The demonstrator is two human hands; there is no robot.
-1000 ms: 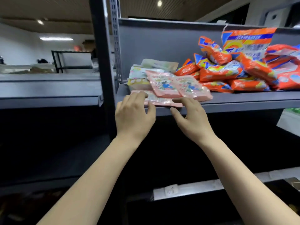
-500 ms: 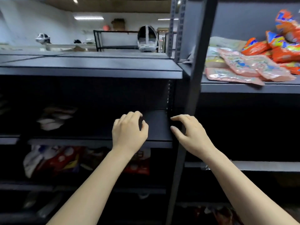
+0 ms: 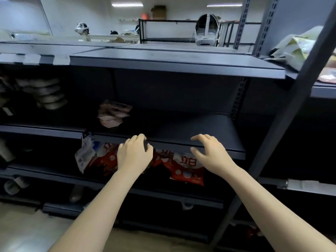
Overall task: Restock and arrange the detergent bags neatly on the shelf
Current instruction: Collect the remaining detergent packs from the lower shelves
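Red and white detergent bags point(image 3: 183, 167) lie on a low shelf of the dark shelving unit, partly hidden behind my hands. A small pile of pale pink bags point(image 3: 112, 115) sits on the shelf above point(image 3: 200, 140). My left hand point(image 3: 133, 155) hovers in front of the red bags with loosely curled fingers, holding nothing. My right hand point(image 3: 211, 153) hangs beside it, fingers relaxed and empty, in front of the middle shelf's front edge. At the far right edge a pale green bag point(image 3: 298, 48) and a pink bag point(image 3: 328, 77) lie on the higher shelf.
A slanted grey upright post point(image 3: 283, 124) crosses the right side. Stacked grey items point(image 3: 45, 95) sit in the dark left bay. The top shelf point(image 3: 163, 59) is bare. Headsets point(image 3: 205, 33) and black racks stand in the room behind. Light floor shows at bottom left.
My view has swung left and downward from the shelf of pink and orange bags to the lower bays. Both hands left the pink bag and now hover empty in front of the red bags.
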